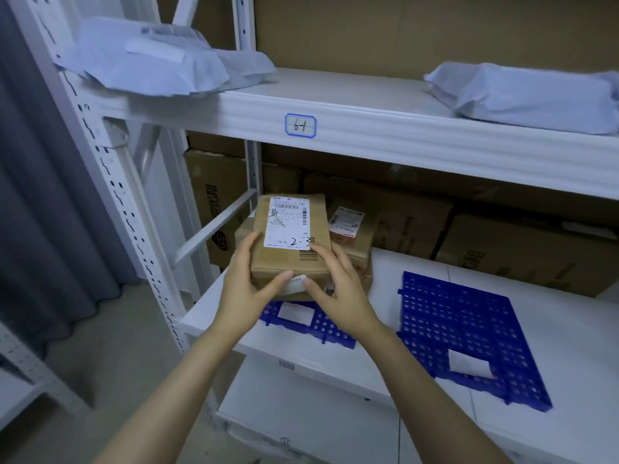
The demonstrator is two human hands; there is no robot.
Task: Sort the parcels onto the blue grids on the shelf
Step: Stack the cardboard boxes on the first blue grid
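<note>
Left hand (246,283) & right hand (335,279) both grip the labelled cardboard parcel (290,242) from its sides, above left blue grid (321,324) w/ other boxes.

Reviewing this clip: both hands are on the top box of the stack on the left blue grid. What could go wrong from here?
1. The top box sits on other boxes, its near edge overhanging; once the left hand and right hand let go, it may tip forward.
2. The left grid is crowded while the right grid holds no parcel; pushing could shift the stack.
</note>
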